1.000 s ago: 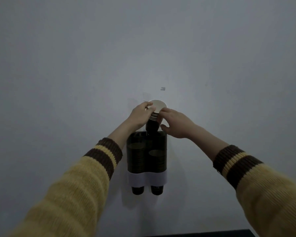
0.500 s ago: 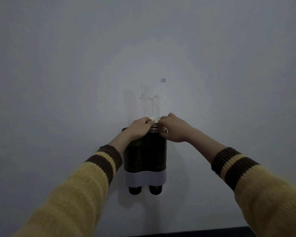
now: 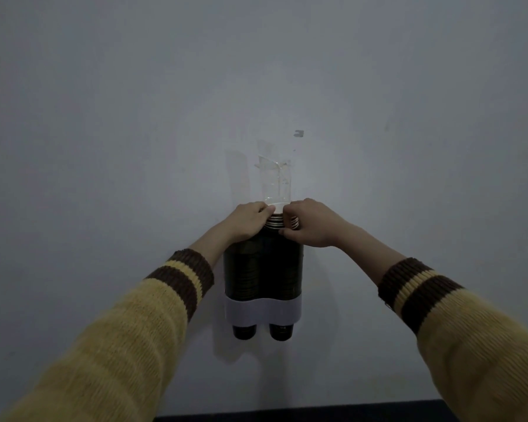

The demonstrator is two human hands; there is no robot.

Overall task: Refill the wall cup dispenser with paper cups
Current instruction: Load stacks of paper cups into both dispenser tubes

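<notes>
A dark two-tube cup dispenser [image 3: 262, 269] with a white band [image 3: 262, 310] near its bottom hangs on the wall. Two dark cup bottoms [image 3: 244, 332] stick out below the band. A stack of paper cups [image 3: 275, 222] with white rims sits in the top of the right tube, only its upper rims showing. My left hand [image 3: 247, 222] pinches the stack from the left and my right hand [image 3: 310, 223] holds it from the right. The dark tubes hide most of the stack.
Clear tape [image 3: 275, 175] is stuck to the grey wall [image 3: 104, 147] just above the dispenser, with a small mark [image 3: 298, 134] higher up. A dark ledge [image 3: 302, 415] runs along the bottom edge of the view.
Both hands have come down with the stack of cups, which has sunk from well above the dispenser into its right tube. The tape on the wall is now uncovered.
</notes>
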